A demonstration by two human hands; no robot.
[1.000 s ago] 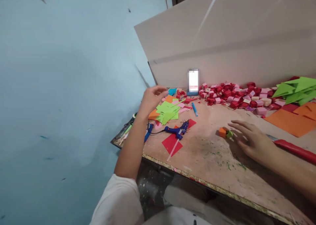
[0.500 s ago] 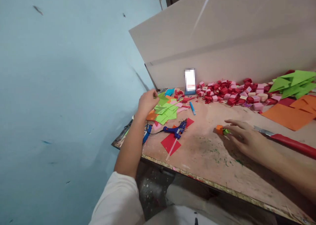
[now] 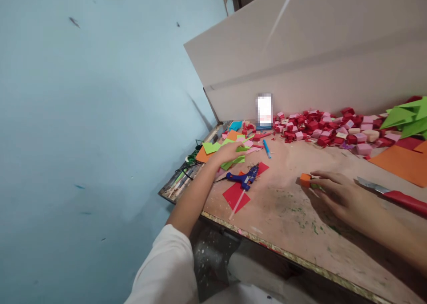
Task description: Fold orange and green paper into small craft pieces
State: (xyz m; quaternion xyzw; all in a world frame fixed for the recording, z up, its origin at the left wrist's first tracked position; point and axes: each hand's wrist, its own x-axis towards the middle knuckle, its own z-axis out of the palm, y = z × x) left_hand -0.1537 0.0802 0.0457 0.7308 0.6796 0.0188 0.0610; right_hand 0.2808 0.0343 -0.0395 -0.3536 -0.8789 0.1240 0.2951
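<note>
My left hand (image 3: 231, 153) reaches palm down over loose green paper pieces (image 3: 233, 163); its fingers are stretched out at the sheets and seem to touch them. My right hand (image 3: 340, 195) rests low above the table, thumb and fingers closed around the green end of a small orange-and-green block (image 3: 305, 180). The orange end sticks out past the fingertips. In front of my left forearm lies a blue glue gun (image 3: 245, 178) with a clear glue stick in it. Red paper (image 3: 236, 196) lies under the gun.
A red-handled knife (image 3: 400, 198) lies just beyond my right hand. Along the back board stretches a heap of red and pink blocks (image 3: 320, 128). A lit phone (image 3: 264, 110) stands upright there. Orange sheets (image 3: 403, 161) are at right, a blue pen (image 3: 266, 148) in the middle.
My left hand has moved right and down from the pile's far left edge onto the green paper, its fingers uncurling. My right hand has closed in on the block. The view has swung slightly left.
</note>
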